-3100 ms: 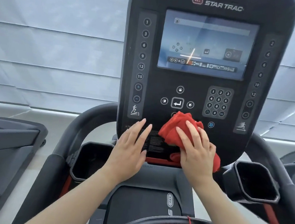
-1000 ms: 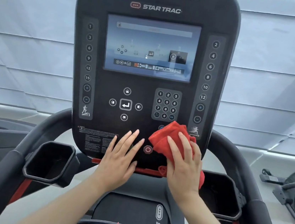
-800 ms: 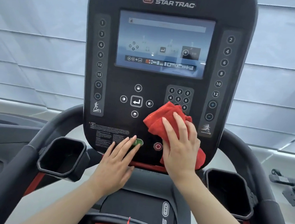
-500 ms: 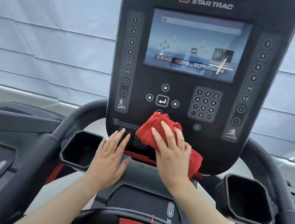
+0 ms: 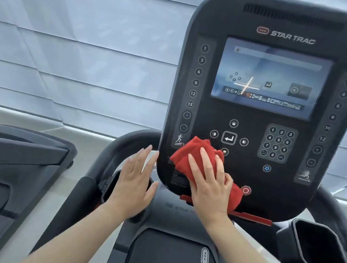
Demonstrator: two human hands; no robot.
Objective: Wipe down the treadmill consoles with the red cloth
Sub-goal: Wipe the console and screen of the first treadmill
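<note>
Red terry cloth [image 5: 189, 157], bunched into a loose wad, is pressed flat against the lower left part of the black Star Trac treadmill console [image 5: 266, 112]. The person's right hand [image 5: 209, 184] lies spread over the cloth, fingers straight and a little apart, palm pinning it to the panel rather than gripping it. The wad sits just below the enter key [image 5: 229, 138] and beside the printed warning label [image 5: 179, 175], with a fold of it trailing down towards the red strip along the console's bottom edge [image 5: 251, 217]. The red stop button [image 5: 245, 190] shows just to the right of the hand. The left hand [image 5: 135, 183] is open and empty, fingers together and extended, its fingertips at the console's left rim; whether they actually touch it I cannot tell. The lit screen [image 5: 270, 80] glows above, and a cup holder [image 5: 324, 250] is at lower right.
</note>
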